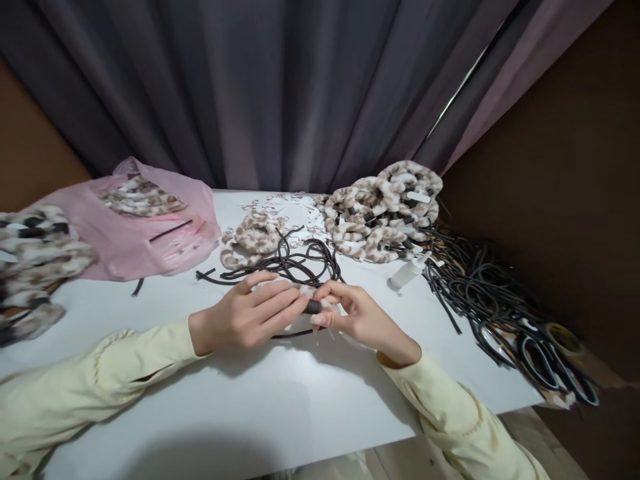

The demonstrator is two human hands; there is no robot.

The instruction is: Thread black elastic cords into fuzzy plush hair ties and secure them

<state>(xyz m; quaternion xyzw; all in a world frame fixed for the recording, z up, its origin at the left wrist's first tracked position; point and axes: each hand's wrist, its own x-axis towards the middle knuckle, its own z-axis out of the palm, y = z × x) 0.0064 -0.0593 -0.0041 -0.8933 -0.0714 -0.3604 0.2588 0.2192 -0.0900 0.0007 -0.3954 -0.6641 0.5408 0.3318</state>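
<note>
Near the middle of the table, my left hand (250, 312) is closed over a fluffy furry strap, most of which its fingers hide. A black cord-wrapped section (313, 307) of the strap shows between both hands. At its right end, the thumb and fingers of my right hand (357, 313) pinch the pale furry part (329, 304). A tangle of black cords (310, 263) lies just behind my hands, and one strand passes below them. Behind that sit spotted brown-and-white furry loops (257, 233).
A pink plastic bag (200, 240) holding furry pieces stands at left, beside more furry straps (55, 250). At back right is a pile of furry loops (380, 207). A small clear bottle (405, 273), a heap of black cords (480, 287) and scissors (537, 360) lie at right.
</note>
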